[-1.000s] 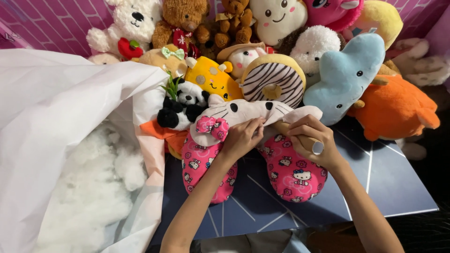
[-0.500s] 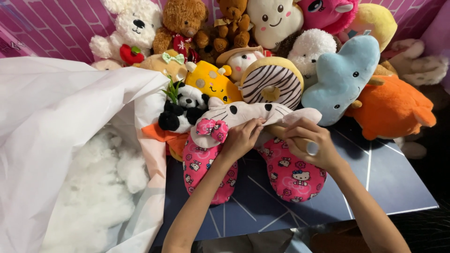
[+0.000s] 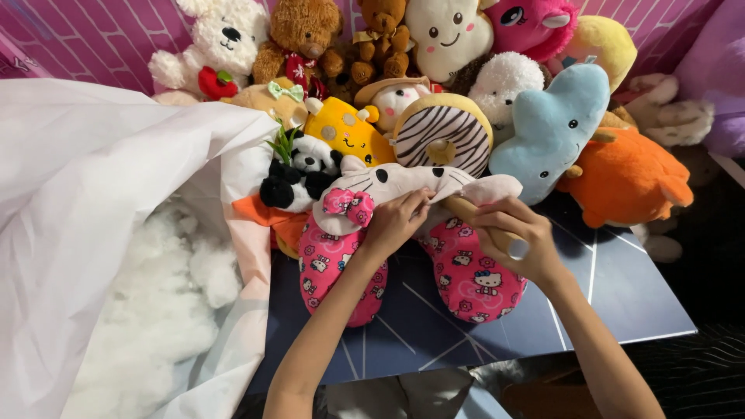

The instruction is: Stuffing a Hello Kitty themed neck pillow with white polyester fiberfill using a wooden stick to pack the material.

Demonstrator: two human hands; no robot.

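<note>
Dark blue tabletop (image 3: pixel 621 302): nearest me, bare at the right front edge; my two forearms cross it towards the toys.
White stuffing (image 3: pixel 147 326): loose fluff lying in the open white bag (image 3: pixel 93 171) at my left, just beside the pillow's left leg.
Cat neck pillow (image 3: pixel 403 233): pink printed U-shape with a pale cat face and a pink bow (image 3: pixel 347 203), lying on the tabletop against the front of the toy pile.
Left hand (image 3: pixel 396 221): fingers pinched on the pale face fabric at the top middle of the pillow.
Right hand (image 3: pixel 516 237): closed round a tan stick (image 3: pixel 485 225) whose far end is under the pale fabric flap; a ring shows at the near side.
Risk, stick: pushed too hard or at a slant, I judge it could poke through the thin face fabric or strain a seam.
Risk, grip: if my left pinch slips, the opening could close on the stick.
Risk, pile: the panda (image 3: pixel 299 174) and striped doughnut plush (image 3: pixel 442 132) touch the pillow; a tug could tip them forward.
Change: compared with a second ago my hands sit in almost the same places; the right has shifted slightly along the stick, the toys unmoved.
</note>
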